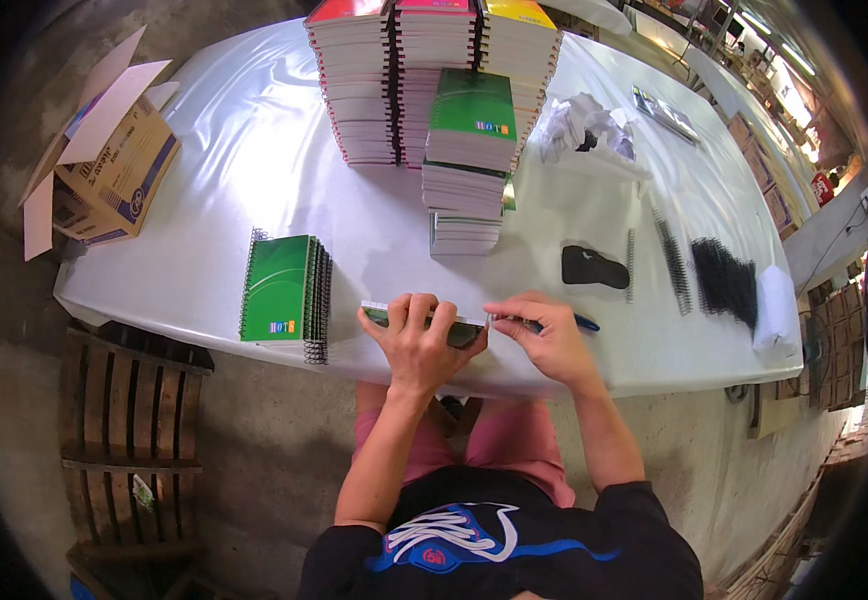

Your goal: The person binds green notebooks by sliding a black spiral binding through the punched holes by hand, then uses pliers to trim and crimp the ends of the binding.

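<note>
**Materials and Surface Finish**

Worktop (379,230): smooth, glossy white sheeting, plastic in appearance. Green notebooks (276,285): glossy covers, paper leaves. Carton (114,185): matt cardboard. Slatted seat (142,464): worn wood. Floor (274,425): matt, concrete-like.

At the table's (194,265) near edge, 1 notebook (466,334) is gripped by the left hand (417,335); 1 blue-handled tool (587,323) is held by the right hand (552,338).

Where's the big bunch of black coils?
In the head view, the bunch of black coils lies at the right end of the table, just left of the white bundle.
</note>
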`<action>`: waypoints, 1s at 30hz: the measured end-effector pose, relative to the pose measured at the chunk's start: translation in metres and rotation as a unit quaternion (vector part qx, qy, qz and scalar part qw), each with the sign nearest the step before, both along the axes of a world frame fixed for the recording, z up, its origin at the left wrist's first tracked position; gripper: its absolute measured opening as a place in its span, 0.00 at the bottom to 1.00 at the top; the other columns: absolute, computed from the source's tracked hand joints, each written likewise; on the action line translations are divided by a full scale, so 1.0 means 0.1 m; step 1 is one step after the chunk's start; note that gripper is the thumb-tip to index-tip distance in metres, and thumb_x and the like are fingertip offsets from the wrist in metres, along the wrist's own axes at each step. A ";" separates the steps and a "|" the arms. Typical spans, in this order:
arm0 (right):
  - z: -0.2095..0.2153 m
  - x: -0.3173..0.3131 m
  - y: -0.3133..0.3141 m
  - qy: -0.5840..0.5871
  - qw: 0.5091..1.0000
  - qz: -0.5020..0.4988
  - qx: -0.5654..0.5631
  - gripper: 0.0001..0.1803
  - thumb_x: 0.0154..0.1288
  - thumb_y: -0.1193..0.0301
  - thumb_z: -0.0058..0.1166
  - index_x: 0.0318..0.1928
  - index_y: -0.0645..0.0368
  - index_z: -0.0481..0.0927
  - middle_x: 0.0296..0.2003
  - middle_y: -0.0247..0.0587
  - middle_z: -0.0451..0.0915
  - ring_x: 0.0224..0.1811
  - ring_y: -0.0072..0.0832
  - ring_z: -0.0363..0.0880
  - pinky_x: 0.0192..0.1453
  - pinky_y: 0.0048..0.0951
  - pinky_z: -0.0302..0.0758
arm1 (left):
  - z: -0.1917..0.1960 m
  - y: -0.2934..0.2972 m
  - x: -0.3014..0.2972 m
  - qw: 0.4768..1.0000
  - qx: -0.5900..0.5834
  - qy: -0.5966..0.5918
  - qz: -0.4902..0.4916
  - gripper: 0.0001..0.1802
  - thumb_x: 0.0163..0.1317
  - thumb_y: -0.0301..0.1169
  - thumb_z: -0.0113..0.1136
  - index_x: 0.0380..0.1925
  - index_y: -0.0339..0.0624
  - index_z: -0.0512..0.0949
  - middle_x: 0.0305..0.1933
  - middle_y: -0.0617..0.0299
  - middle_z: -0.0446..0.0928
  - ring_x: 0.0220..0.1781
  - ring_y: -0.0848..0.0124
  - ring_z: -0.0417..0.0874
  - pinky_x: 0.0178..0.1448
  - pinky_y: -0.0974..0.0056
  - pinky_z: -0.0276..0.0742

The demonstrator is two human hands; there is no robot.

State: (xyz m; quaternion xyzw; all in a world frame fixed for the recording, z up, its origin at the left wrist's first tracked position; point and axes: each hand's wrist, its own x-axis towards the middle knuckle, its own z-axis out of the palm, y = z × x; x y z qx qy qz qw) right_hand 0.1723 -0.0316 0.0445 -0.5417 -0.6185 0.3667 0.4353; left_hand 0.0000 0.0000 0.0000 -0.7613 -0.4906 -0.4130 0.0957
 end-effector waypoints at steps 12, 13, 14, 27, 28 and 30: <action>-0.03 -0.02 0.06 -0.024 0.995 0.041 0.082 0.11 0.52 0.79 0.64 0.38 0.56 0.86 0.34 0.38 0.83 0.37 0.29 0.78 0.45 0.27 0.73 | 0.03 0.00 -0.04 1.000 -0.021 0.007 -0.001 0.26 0.34 0.57 0.71 0.25 0.52 0.75 0.33 0.67 0.69 0.43 0.64 0.71 0.53 0.33 0.55; 0.00 0.02 0.05 -0.016 0.997 0.063 0.040 0.12 0.52 0.79 0.63 0.39 0.57 0.85 0.34 0.38 0.82 0.36 0.29 0.78 0.45 0.27 0.73 | 0.03 0.00 -0.05 1.000 -0.028 0.014 -0.001 0.27 0.34 0.57 0.71 0.26 0.52 0.75 0.33 0.67 0.69 0.43 0.64 0.71 0.53 0.34 0.55; 0.04 0.04 0.05 -0.007 0.996 0.084 -0.002 0.13 0.53 0.79 0.63 0.41 0.57 0.85 0.33 0.39 0.82 0.35 0.30 0.78 0.44 0.27 0.74 | 0.02 0.00 -0.05 0.999 -0.034 0.022 -0.001 0.27 0.34 0.58 0.71 0.27 0.52 0.75 0.33 0.67 0.69 0.43 0.64 0.71 0.53 0.34 0.55; 0.15 0.05 -0.07 -0.127 0.989 0.077 0.010 0.13 0.65 0.70 0.51 0.49 0.59 0.78 0.33 0.44 0.78 0.32 0.36 0.77 0.40 0.30 0.75 | 0.03 0.00 -0.11 0.999 -0.040 0.016 -0.015 0.30 0.42 0.62 0.66 0.33 0.50 0.73 0.54 0.60 0.65 0.52 0.61 0.66 0.52 0.43 0.58; 0.16 0.07 -0.05 -0.101 0.989 0.090 -0.063 0.14 0.64 0.72 0.51 0.49 0.59 0.78 0.34 0.45 0.78 0.33 0.37 0.77 0.41 0.30 0.75 | 0.04 0.00 -0.12 0.999 -0.049 0.000 -0.023 0.31 0.41 0.61 0.67 0.33 0.50 0.72 0.55 0.57 0.64 0.53 0.59 0.65 0.53 0.44 0.58; 0.15 0.16 0.03 -0.126 0.984 0.087 -0.090 0.15 0.60 0.76 0.51 0.49 0.59 0.78 0.35 0.47 0.79 0.36 0.40 0.79 0.43 0.32 0.76 | 0.04 0.02 -0.15 0.997 -0.054 -0.029 -0.039 0.32 0.38 0.59 0.70 0.32 0.47 0.72 0.56 0.53 0.63 0.55 0.55 0.64 0.54 0.46 0.59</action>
